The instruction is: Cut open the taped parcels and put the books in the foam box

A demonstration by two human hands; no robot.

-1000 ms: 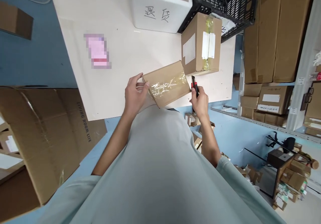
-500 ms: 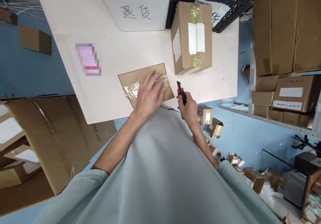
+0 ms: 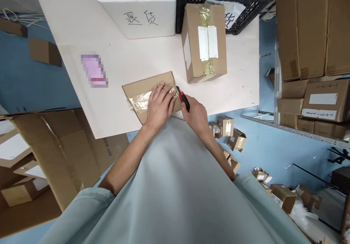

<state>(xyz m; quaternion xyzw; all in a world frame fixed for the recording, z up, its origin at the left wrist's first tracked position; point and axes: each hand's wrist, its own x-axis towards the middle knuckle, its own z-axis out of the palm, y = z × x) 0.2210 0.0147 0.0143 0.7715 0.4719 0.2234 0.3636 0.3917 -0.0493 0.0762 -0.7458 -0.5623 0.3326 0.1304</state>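
A flat cardboard box [image 3: 147, 83] with shiny clear tape across it lies at the near edge of the white table [image 3: 123, 58]. My left hand [image 3: 159, 103] rests flat on its top, fingers stretched out over the tape. In my right hand [image 3: 195, 113] is a red and black box cutter [image 3: 183, 99], fingers wrapped round the handle. Its tip is at the right end of the flat box, by the tape; whether the blade cuts into it I cannot tell. A taller taped carton [image 3: 203, 42] with white labels stands just beyond my right hand.
At the back stand a white foam bin [image 3: 136, 18] holding books and a black plastic crate [image 3: 246, 3]. A blurred pink item [image 3: 94, 71] lies on the left. A big open carton [image 3: 54, 145] is below left; shelves of cartons [image 3: 319, 98] are on the right.
My right hand has moved left with the box cutter, from beside the flat box to its right end. My left hand stays on the box. The whole view has shifted slightly.
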